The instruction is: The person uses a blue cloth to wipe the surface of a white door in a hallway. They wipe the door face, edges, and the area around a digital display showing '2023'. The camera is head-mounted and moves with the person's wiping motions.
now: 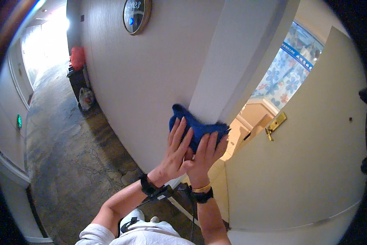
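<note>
A dark blue cloth (198, 125) lies bunched against the pale door frame (220, 67) and the wall edge beside it. My left hand (175, 150) presses on the cloth's left part with fingers spread. On its right part, my right hand (205, 156) presses with the fingers extended. The two thumbs meet below the cloth, and the palms hide part of its lower edge. Black straps circle both wrists, and a gold bracelet (202, 188) is on the right one.
To the right stands an open door (293, 171) with a brass lever handle (275, 125). A floral curtain (278, 76) shows through the doorway. A round sign (137, 15) hangs on the wall (159, 61). Down the corridor, a red plastic bag (77, 58) tops a black bin (76, 82).
</note>
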Available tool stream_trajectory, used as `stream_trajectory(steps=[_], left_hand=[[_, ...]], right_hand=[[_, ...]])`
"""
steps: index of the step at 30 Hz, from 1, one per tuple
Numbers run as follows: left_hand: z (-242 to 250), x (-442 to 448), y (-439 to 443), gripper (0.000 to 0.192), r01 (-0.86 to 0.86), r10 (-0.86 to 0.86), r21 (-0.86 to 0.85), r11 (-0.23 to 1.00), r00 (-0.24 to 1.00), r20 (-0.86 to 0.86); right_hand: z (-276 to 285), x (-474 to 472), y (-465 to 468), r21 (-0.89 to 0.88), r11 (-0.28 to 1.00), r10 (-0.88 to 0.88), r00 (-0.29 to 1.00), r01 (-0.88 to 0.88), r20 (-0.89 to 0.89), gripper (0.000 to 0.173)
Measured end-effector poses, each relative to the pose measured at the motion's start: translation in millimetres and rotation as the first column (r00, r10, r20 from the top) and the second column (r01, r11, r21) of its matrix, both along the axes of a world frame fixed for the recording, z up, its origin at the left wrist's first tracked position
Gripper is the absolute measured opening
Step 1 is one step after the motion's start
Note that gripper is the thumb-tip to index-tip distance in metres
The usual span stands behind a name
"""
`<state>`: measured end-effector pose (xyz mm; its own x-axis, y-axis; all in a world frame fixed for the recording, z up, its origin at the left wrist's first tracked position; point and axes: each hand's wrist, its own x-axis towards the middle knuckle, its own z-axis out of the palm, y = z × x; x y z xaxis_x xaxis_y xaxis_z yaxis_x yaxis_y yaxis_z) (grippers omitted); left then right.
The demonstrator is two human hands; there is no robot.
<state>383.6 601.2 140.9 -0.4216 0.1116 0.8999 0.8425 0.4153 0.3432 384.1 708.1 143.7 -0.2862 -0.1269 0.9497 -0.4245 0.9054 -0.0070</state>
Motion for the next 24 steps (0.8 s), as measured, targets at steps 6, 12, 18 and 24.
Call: stream_trajectory(steps=[6, 12, 18, 24], left_hand=[[-39, 20, -1, 0.069, -0.019, 0.020, -0.039, 0.999, 1.000, 0.019], [1, 2, 0, 0.072, -0.003, 0.003, -0.015, 1.000, 1.000, 0.000], [-35, 4, 0, 0.067, -0.040, 0.041, -0.045, 0.998, 0.999, 0.020], [-86, 24, -2, 0.065, -0.053, 0.064, -0.065, 0.996, 0.981, 0.182]], right_hand=[[-46, 14, -5, 0.058, 0.996, 0.066, 0.994, -0.062, -0.083, 0.051], [-12, -2, 1, 0.012, 0.998, 0.060, 0.995, -0.059, -0.084, 0.044], [-53, 1, -5, -0.027, 0.995, 0.090, 0.995, -0.091, -0.032, 0.046], [-105, 16, -6, 0.002, 0.995, 0.098, 0.989, -0.099, 0.109, 0.047]])
